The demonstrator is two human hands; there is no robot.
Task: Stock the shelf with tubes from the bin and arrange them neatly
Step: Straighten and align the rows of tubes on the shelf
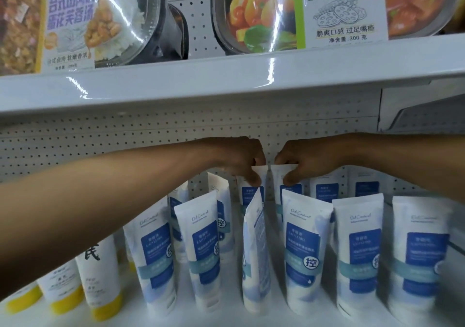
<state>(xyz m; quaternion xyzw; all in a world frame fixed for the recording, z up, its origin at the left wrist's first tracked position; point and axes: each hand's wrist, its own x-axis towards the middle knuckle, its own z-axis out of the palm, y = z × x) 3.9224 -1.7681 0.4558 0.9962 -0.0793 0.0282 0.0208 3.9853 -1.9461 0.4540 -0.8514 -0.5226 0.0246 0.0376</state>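
Note:
Several white tubes with blue labels stand cap-down in rows on the white shelf [226,319]. My left hand [239,158] pinches the flat top of a back-row tube [254,190]. Right beside it, my right hand [304,160] pinches the top of the neighbouring back-row tube [289,188]. In front of them a front-row tube [255,251] is turned sideways and leans. The other front-row tubes [305,251] face forward and stand upright. The bin is not in view.
White tubes with yellow caps [98,276] stand at the lower left. The upper shelf's edge [226,79] overhangs just above my hands, holding packaged meal trays [251,11]. A perforated back panel [100,145] closes the rear.

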